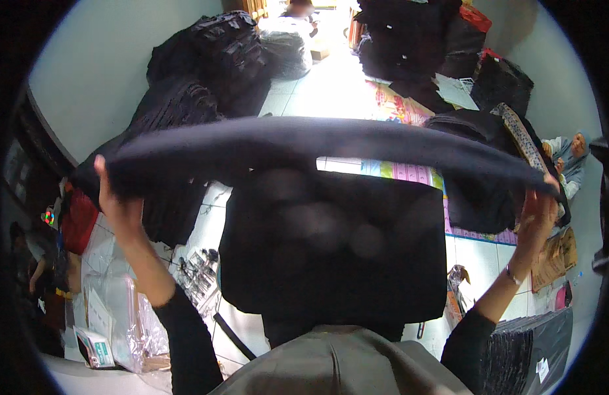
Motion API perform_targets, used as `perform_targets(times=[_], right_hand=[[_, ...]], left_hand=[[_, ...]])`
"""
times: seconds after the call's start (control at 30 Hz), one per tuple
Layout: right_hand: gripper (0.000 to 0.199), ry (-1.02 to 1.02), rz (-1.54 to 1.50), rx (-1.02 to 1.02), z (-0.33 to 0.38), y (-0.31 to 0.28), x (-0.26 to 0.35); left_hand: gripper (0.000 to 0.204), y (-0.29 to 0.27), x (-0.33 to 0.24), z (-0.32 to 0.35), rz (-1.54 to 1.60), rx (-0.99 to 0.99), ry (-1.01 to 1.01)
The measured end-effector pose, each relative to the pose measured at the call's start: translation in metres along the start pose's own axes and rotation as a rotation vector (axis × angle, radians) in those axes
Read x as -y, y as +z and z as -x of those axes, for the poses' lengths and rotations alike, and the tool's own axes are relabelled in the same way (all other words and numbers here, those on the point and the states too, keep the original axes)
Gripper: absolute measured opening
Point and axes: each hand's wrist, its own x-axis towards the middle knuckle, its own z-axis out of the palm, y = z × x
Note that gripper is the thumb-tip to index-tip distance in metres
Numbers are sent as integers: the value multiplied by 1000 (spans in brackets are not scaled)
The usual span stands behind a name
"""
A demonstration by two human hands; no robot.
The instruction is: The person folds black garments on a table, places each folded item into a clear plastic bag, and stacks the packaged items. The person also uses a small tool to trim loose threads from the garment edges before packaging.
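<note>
Dark cloth is stretching above the far edge of a black block.
Left hand and right hand are gripping its ends; well beyond the block, a translucent sack is bulging with unclear contents.

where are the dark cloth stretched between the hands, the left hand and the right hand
Dark cloth (317, 137): head view, the middle of its raised span.
Left hand (123, 212): head view, the middle of the hand.
Right hand (539, 209): head view, the middle of the hand.
</note>
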Motion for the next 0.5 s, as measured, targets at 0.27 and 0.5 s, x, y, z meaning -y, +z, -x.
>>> perform_targets(times=[0.27, 0.5], right_hand=[[24, 28, 214, 317, 156, -115, 15], [27, 435, 4, 340, 156, -110, -34]], left_hand=[[60, -81, -5, 278, -229, 155, -923], [29, -33, 108, 272, -277, -436, -450]])
